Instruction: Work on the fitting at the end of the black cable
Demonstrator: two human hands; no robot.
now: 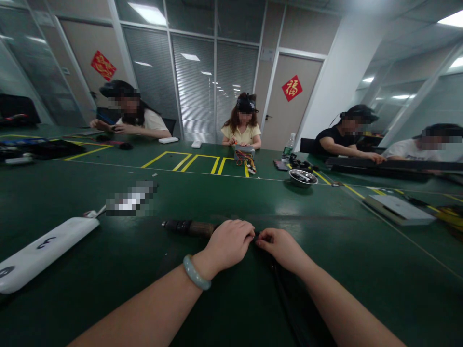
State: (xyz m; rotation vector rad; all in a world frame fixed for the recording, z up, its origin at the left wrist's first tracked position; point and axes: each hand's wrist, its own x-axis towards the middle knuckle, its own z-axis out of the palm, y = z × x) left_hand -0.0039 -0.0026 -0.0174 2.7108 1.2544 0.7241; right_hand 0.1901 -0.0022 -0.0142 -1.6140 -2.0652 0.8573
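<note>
A dark cylindrical hand tool (200,228) with a stepped, narrow tip and a worn brownish grip lies on the green table, its tip to the left. My left hand (231,243) is curled over its rear end, wearing a pale green bangle (196,273) at the wrist. Just to the right, my right hand (280,248) has thumb and fingers pinched on the dark end of a black cord (285,299). That cord runs toward me past the right forearm. The fingers of both hands nearly meet, and the joint between tool and cord is hidden.
To the left lies a white power bank (50,250) marked 3, cabled to a blurred phone (133,197). Farther off are a metal bowl (303,178), a flat white-grey box (401,209) and a grey unit with coloured wires (245,156). Several people sit across the table.
</note>
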